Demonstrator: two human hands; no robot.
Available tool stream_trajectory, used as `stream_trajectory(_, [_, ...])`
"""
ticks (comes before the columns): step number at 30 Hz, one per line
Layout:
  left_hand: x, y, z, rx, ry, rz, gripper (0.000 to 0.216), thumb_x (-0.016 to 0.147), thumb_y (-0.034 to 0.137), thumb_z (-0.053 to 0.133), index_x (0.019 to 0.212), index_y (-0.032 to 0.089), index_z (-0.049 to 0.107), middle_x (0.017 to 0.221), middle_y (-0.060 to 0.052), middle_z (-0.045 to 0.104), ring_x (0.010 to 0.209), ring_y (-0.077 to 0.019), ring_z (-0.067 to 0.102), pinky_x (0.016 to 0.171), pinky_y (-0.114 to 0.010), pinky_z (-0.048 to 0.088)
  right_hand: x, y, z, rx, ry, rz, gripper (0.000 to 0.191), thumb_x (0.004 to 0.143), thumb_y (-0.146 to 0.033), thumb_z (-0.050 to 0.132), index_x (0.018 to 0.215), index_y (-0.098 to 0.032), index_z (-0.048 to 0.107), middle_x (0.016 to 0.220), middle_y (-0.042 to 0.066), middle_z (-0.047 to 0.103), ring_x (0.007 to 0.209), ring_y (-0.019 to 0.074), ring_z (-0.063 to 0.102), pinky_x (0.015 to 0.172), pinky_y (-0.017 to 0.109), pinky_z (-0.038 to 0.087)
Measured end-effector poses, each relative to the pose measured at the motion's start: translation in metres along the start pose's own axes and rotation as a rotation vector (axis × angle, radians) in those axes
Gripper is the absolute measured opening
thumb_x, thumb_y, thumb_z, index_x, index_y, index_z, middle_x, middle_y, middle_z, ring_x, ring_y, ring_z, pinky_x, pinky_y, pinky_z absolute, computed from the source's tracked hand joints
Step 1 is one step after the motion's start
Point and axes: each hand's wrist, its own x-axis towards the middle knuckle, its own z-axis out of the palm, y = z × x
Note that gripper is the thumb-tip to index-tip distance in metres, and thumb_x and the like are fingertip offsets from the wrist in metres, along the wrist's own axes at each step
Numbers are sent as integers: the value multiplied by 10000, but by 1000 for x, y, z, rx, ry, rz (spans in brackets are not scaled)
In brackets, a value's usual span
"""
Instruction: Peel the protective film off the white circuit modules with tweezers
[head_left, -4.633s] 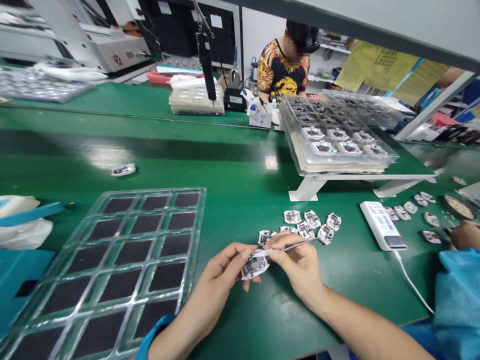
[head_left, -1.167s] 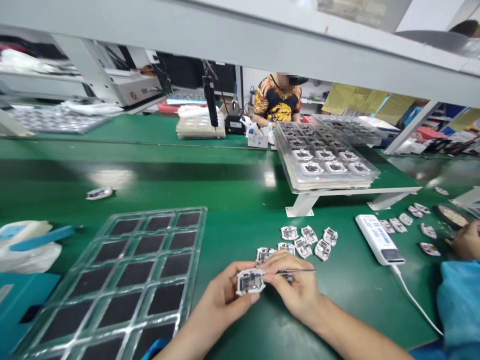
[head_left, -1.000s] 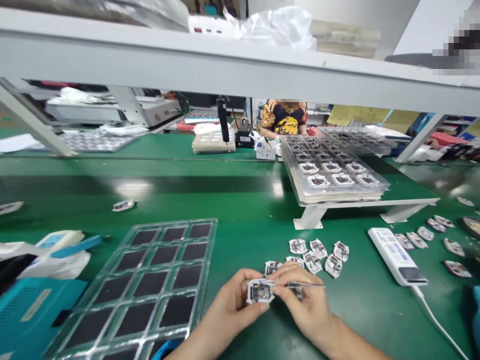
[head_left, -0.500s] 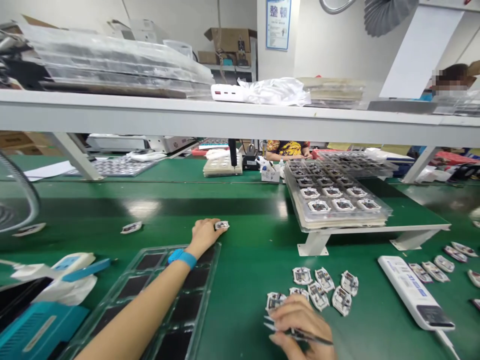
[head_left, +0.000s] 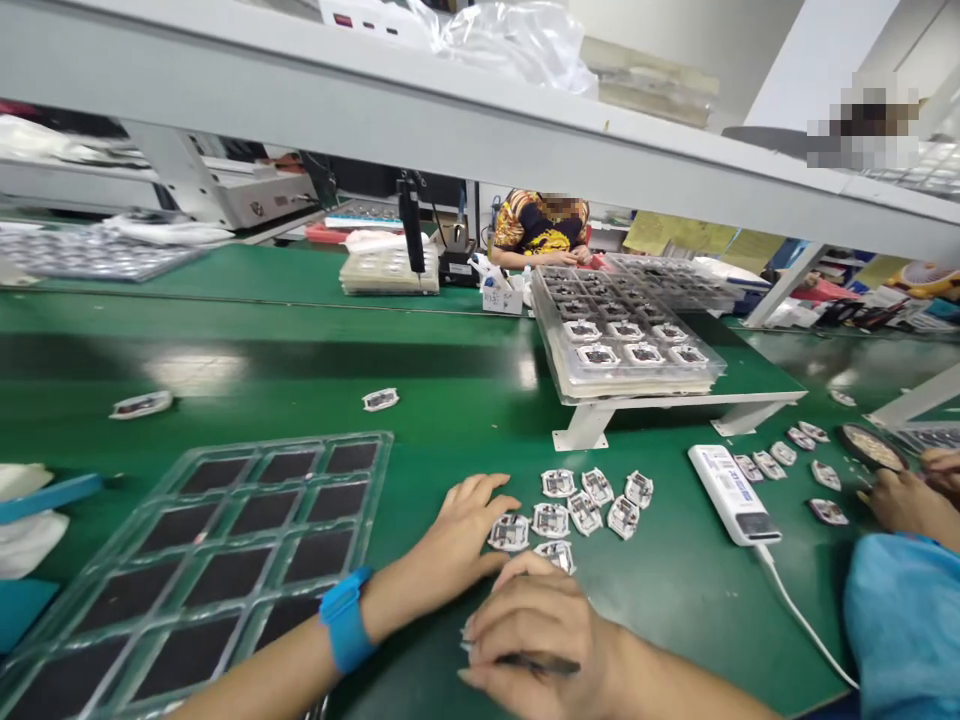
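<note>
My left hand (head_left: 465,530), with a blue wristband (head_left: 346,615), has its fingers apart beside a white-framed electronic module (head_left: 508,533). Whether the fingertips touch that module is unclear. Close by, my right hand (head_left: 540,610) is closed around a pair of tweezers (head_left: 541,662), its tips pointing left and partly hidden by the fingers. Several similar modules (head_left: 584,513) lie in a loose cluster just beyond the right hand. Further back on the green bench, one module (head_left: 380,400) lies alone, and another module (head_left: 141,404) is to its left.
A clear tray (head_left: 255,560) with dark-lined compartments covers the left front. Module-filled trays (head_left: 637,385) sit on a low stand (head_left: 581,428). Right of the cluster lies a white power bank (head_left: 731,495) with a cable. A co-worker's hands (head_left: 911,495) work at far right; another person (head_left: 541,230) sits opposite.
My left hand has let go of a module on the bench and come back toward the cluster. My right hand still holds the tweezers. The view has tilted and turned right.
</note>
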Motion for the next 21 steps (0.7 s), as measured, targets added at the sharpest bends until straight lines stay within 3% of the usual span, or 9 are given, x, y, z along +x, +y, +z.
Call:
stream_trajectory(2, [-4, 4, 1, -38, 40, -20, 278, 718, 111, 696, 970, 227, 685, 1345, -111, 601, 1313, -334, 444, 1105, -524, 324, 0, -1, 0, 20, 53, 29, 22, 873, -177, 666, 880, -191, 651, 765, 65, 777, 666, 172, 741, 751, 340, 551])
stream_trajectory(4, [-9, 5, -2, -85, 74, -57, 265, 714, 79, 646, 944, 211, 639, 1198, -108, 660, 1194, -315, 539, 1027, -492, 410, -2, 0, 0, 38, 163, 110, 74, 856, -153, 677, 899, -212, 663, 785, 51, 777, 686, 182, 732, 762, 362, 549])
stream_trajectory(6, [-18, 6, -4, -139, 81, -97, 241, 738, 99, 596, 954, 204, 581, 984, -69, 690, 942, -261, 644, 833, -404, 518, -4, 3, 0, 51, 288, 236, 137, 838, -115, 687, 913, -230, 679, 822, 42, 775, 742, 189, 721, 783, 363, 541])
stream_trajectory(9, [-33, 9, 0, -471, 64, -175, 217, 758, 210, 618, 953, 211, 522, 799, 5, 644, 697, -186, 638, 639, -300, 519, -7, 9, 0, 111, 401, 399, 171, 834, -100, 695, 915, -251, 696, 865, 25, 763, 817, 185, 710, 796, 331, 539])
stream_trajectory(12, [-46, 12, 9, -844, 105, -250, 329, 698, 263, 705, 976, 208, 539, 825, 11, 643, 758, -179, 637, 707, -293, 512, -9, 14, 2, 169, 401, 473, 164, 837, -108, 702, 904, -257, 699, 871, 11, 755, 828, 174, 713, 792, 303, 545])
stream_trajectory(16, [-53, 17, 15, -904, 165, -283, 300, 693, 230, 716, 958, 199, 579, 818, 11, 644, 773, -175, 613, 709, -282, 481, -10, 17, 6, 166, 357, 529, 154, 838, -106, 701, 890, -251, 701, 870, 8, 755, 835, 166, 716, 797, 283, 548])
stream_trajectory(21, [-55, 23, 16, -943, 154, -280, 300, 655, 174, 688, 933, 179, 575, 796, 22, 600, 715, -154, 562, 660, -272, 435, -13, 18, 8, 161, 344, 532, 171, 839, -88, 689, 890, -250, 711, 859, 6, 748, 834, 159, 721, 766, 245, 565])
